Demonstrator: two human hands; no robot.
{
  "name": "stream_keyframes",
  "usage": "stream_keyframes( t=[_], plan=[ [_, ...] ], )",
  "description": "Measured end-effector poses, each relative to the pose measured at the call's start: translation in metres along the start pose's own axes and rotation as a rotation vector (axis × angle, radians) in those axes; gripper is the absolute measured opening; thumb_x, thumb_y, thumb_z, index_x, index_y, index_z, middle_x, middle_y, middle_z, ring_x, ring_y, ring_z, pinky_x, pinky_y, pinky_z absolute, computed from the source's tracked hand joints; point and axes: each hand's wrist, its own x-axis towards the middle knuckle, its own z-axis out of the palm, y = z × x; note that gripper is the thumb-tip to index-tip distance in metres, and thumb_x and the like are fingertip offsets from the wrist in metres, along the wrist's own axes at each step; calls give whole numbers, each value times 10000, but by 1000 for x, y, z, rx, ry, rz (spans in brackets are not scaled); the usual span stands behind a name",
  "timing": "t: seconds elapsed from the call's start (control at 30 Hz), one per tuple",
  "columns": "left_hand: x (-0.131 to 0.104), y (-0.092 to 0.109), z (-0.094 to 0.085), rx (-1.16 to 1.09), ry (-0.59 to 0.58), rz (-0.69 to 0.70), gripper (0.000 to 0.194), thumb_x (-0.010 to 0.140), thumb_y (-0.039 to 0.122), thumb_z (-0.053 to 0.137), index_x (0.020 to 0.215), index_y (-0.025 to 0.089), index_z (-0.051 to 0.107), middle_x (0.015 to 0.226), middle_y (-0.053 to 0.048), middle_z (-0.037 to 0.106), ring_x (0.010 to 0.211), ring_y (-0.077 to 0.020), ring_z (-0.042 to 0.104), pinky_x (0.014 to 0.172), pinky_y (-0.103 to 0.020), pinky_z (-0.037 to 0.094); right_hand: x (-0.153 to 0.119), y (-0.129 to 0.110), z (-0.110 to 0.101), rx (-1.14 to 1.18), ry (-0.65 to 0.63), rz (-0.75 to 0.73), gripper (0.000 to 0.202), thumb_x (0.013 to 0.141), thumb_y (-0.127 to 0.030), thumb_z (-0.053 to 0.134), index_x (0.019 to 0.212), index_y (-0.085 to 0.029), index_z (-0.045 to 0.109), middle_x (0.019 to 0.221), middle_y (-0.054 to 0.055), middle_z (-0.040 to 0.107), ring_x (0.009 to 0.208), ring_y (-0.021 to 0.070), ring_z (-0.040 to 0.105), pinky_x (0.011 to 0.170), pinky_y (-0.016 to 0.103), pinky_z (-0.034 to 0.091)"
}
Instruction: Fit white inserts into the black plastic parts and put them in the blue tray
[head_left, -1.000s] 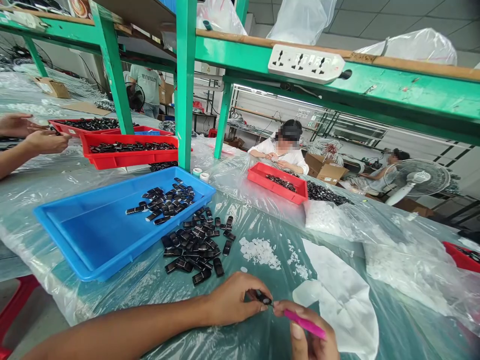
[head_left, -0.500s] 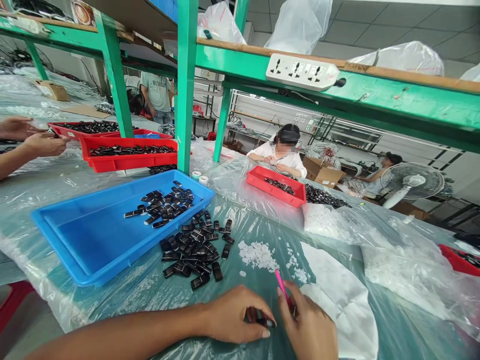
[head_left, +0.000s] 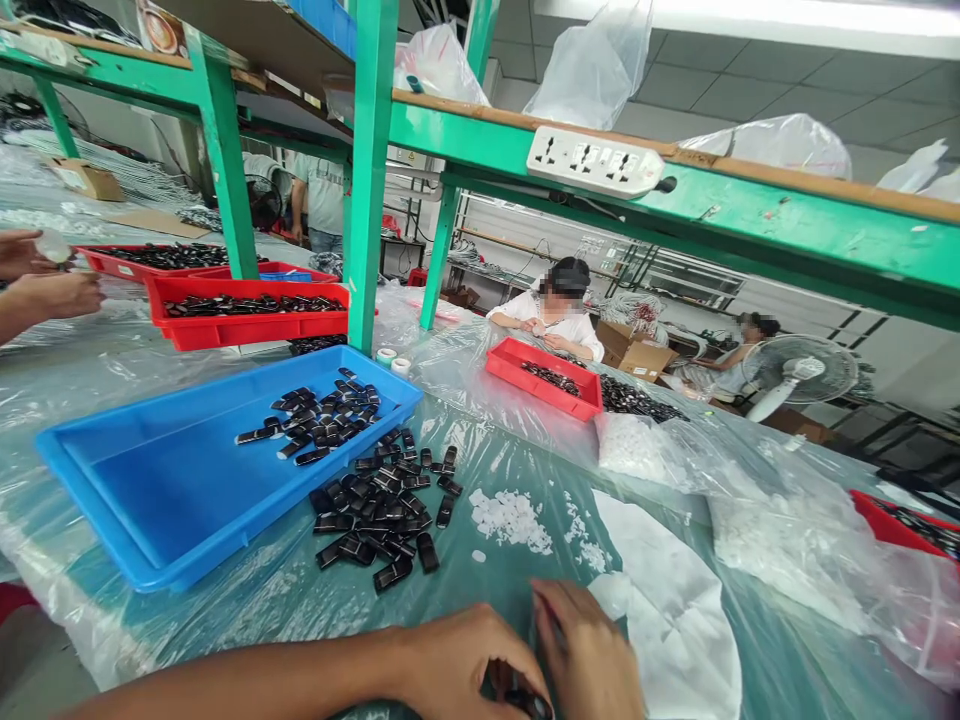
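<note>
At the bottom centre my left hand [head_left: 472,665] curls its fingers round a small black part [head_left: 525,700], which is partly hidden. Right beside it is my right hand [head_left: 585,650], its fingers bent towards the left hand; what it holds is hidden. Loose black parts [head_left: 382,510] lie in a pile beyond my left hand, and more sit in the blue tray [head_left: 187,480] to the left. Small white pieces [head_left: 511,520] are scattered beyond my hands. To the right of my right hand lies a white cloth-like sheet [head_left: 675,600].
Red trays [head_left: 255,325] of black parts stand at the left, and another red tray [head_left: 544,378] is farther back. A green frame post [head_left: 367,180] rises behind the blue tray. Clear bags of white pieces [head_left: 780,550] lie right. Another person's hands [head_left: 52,295] work at far left.
Both hands have moved lower in the view and closer together. The pink tool in my right hand no longer shows. The other person's hands at the left have shifted and show a whitish disc.
</note>
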Motion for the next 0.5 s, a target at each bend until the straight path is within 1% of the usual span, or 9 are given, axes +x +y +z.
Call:
stream_keyframes(
  t=[0.03, 0.1, 0.17, 0.23, 0.3, 0.37, 0.43, 0.5],
  plan=[
    [0, 2, 1, 2, -5, 16, 301, 760, 132, 562, 1035, 165, 681, 907, -51, 712, 751, -162, 662, 683, -185, 504, 4, -3, 3, 76, 13, -97, 260, 892, -233, 414, 1011, -252, 645, 1018, 45, 662, 921, 197, 624, 746, 294, 506],
    [1, 7, 1, -5, -12, 54, 314, 747, 97, 545, 1024, 144, 685, 898, -63, 713, 746, -171, 663, 671, -194, 501, 12, -8, 11, 146, 8, -209, 295, 869, -225, 473, 1131, -274, 599, 1176, 38, 602, 1065, 218, 560, 875, 344, 472],
    [2, 14, 1, -29, -9, 78, 273, 745, 118, 559, 979, 112, 700, 867, -84, 714, 740, -184, 660, 663, -203, 493, 17, -14, 22, 161, -9, -274, 382, 840, -216, 536, 1206, -325, 547, 1271, 21, 543, 1153, 247, 497, 926, 406, 437],
    [3, 20, 0, -57, -6, 68, 231, 756, 167, 575, 930, 98, 711, 829, -92, 712, 725, -189, 654, 653, -209, 485, 21, -17, 36, 191, 13, -325, 431, 832, -249, 571, 1247, -349, 509, 1319, 24, 504, 1201, 269, 451, 972, 467, 383],
    [3, 22, -1, -72, -6, 45, 223, 757, 189, 580, 911, 97, 714, 811, -90, 709, 706, -187, 648, 640, -209, 477, 24, -19, 48, 242, 44, -358, 423, 823, -278, 593, 1234, -349, 523, 1293, 27, 530, 1181, 277, 473, 979, 487, 366],
    [3, 23, -1, -86, -7, 27, 225, 759, 187, 572, 914, 103, 711, 812, -85, 708, 697, -182, 646, 620, -201, 467, 25, -20, 54, 279, 64, -359, 378, 829, -269, 580, 1201, -333, 555, 1235, 27, 578, 1123, 271, 521, 958, 475, 388],
    [3, 21, 0, -106, 2, 22, 232, 772, 188, 559, 935, 113, 705, 845, -85, 708, 729, -182, 648, 629, -196, 460, 25, -20, 53, 305, 77, -334, 314, 848, -232, 536, 1147, -306, 598, 1153, 33, 626, 1045, 260, 563, 899, 448, 434],
    [2, 19, 1, -115, 11, 19, 235, 787, 193, 545, 949, 125, 702, 875, -83, 707, 767, -183, 647, 650, -195, 457, 25, -20, 44, 346, 98, -290, 273, 858, -184, 490, 1068, -276, 640, 1042, 40, 661, 948, 240, 591, 807, 406, 477]
  ],
)
